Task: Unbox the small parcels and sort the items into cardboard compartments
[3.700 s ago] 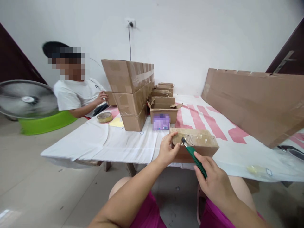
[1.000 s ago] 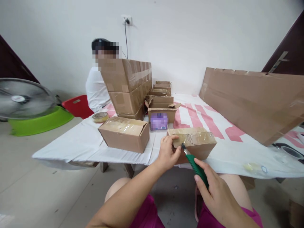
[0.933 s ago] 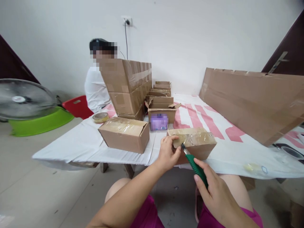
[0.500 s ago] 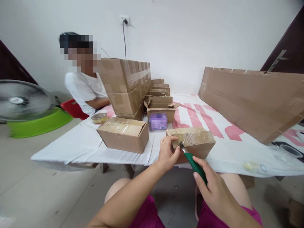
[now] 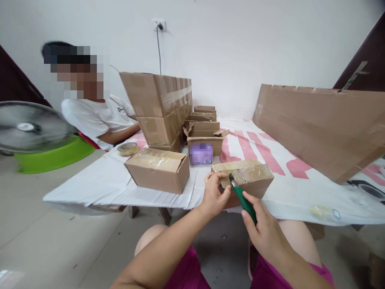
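Note:
My right hand (image 5: 264, 228) is closed around the green handle of a utility knife (image 5: 244, 202). The knife's tip touches the taped top of a cardboard box (image 5: 252, 187) at the table's front edge. My left hand (image 5: 215, 195) grips that box at its near left end, fingers over the top edge and thumb on the front side. Clear tape on the box top looks wrinkled near the blade. To the left lies a second taped cardboard box (image 5: 159, 176). Behind, between the two boxes, a purple packet (image 5: 201, 154) stands against an open cardboard box (image 5: 207, 141).
Stacked cartons (image 5: 152, 130) rise at the middle left, a tape roll (image 5: 128, 149) beside them. A large cardboard panel (image 5: 315, 124) stands at the right. A person in a white shirt (image 5: 87, 116) sits at the left, behind a fan (image 5: 27, 127). A white-and-pink cloth (image 5: 90, 188) covers the table.
The knife tip has shifted slightly up on the box top, and my right hand has moved a little left and up with it. The seated person has leaned back to the left.

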`<state>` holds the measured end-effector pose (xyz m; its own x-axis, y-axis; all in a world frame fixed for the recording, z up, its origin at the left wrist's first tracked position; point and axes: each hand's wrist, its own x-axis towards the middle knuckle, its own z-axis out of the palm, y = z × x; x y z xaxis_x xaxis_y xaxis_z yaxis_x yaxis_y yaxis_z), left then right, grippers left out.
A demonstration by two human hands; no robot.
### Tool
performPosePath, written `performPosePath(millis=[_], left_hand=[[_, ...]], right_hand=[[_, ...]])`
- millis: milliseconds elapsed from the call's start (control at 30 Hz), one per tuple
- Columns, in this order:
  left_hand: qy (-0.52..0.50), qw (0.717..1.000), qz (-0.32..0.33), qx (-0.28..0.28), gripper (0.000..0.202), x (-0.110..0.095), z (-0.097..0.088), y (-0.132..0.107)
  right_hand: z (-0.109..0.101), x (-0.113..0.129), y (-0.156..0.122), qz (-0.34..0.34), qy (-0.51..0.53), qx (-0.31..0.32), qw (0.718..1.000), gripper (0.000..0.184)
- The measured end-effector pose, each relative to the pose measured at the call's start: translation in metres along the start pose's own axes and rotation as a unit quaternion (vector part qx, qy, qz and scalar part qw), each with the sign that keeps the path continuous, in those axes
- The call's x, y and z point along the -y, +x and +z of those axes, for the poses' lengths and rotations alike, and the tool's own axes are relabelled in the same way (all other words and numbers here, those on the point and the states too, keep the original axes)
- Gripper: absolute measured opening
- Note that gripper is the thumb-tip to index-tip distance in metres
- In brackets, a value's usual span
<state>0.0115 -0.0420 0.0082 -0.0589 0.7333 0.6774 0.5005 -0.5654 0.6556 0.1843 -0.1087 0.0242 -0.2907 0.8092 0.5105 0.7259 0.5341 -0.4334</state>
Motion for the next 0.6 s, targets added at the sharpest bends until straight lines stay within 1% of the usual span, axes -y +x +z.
performPosePath(millis=[100,167,300,433,600], left_hand=[[0.009,1.000,0.004,0.002,0.026,0.000,-0.001,0.001],[0.011,1.000,0.006,-0.001,0.026,-0.001,0.000,0.000],[0.015,1.000,0.013,-0.008,0.025,-0.001,0.002,-0.002],[0.021,0.999,0.040,-0.011,0.025,0.001,0.004,-0.005],[0.032,0.998,0.055,-0.017,0.025,0.002,0.005,-0.005]], right_hand=[[-0.013,0.003,-0.002,0.005,0.010,0.036,0.999,0.040],[-0.018,0.004,-0.005,0.010,0.006,0.049,0.999,0.040],[-0.014,0.003,-0.006,0.010,-0.009,0.036,0.999,0.041],[-0.011,0.003,-0.001,0.007,-0.011,0.016,1.000,0.040],[-0.021,0.005,-0.004,0.012,0.005,0.058,0.998,0.040]])
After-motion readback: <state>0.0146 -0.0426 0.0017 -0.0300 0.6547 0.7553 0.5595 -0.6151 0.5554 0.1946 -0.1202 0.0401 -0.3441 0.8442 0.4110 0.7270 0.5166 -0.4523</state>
